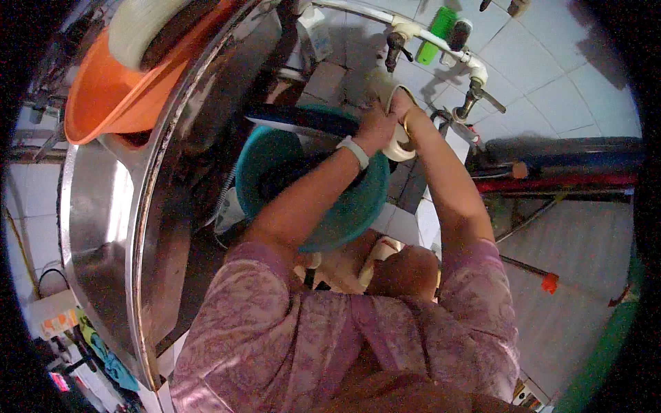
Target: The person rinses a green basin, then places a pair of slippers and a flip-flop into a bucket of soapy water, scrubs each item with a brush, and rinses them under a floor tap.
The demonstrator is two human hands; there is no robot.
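Note:
My left hand, with a pale band at the wrist, grips a cream-coloured item whose kind is hard to make out. Right beside it, my right hand reaches into the item's rounded opening, a gold bangle on its wrist; its fingertips are hidden. Both hands are just below a wall tap. Under my left forearm stands a teal basin with dark contents that I cannot identify. A long dark-blue thing with a white edge lies across the basin's far rim.
A second tap juts from the white pipe, by a green brush-like object. At left, an orange basin sits on a steel counter with a raised edge. A framed panel stands at right.

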